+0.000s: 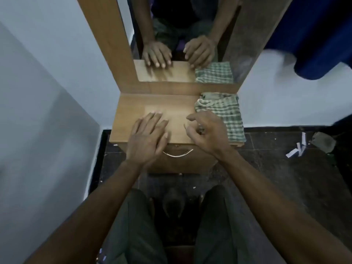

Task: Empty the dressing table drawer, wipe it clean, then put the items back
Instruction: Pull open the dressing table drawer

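Landmark: brown wooden dressing table top (133, 111).
Left hand (146, 136): flat on it, fingers straight, holding nothing.
Right hand (207, 130): above it, fingers loosely curled, empty.
Green checked cloth (226, 113): on its right end.
Drawer with curved metal handle (178, 154): below its front edge, closed.

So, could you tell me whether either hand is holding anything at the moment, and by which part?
Nothing is held: the left hand lies flat, the right hand is loosely curled and empty.

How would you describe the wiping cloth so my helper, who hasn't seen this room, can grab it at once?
Find the wooden dressing table standing against the wall beneath its mirror. On the right end of its top lies the cloth, a crumpled green-and-white checked rag. It is the only fabric on the bare wood, just beyond the right hand.
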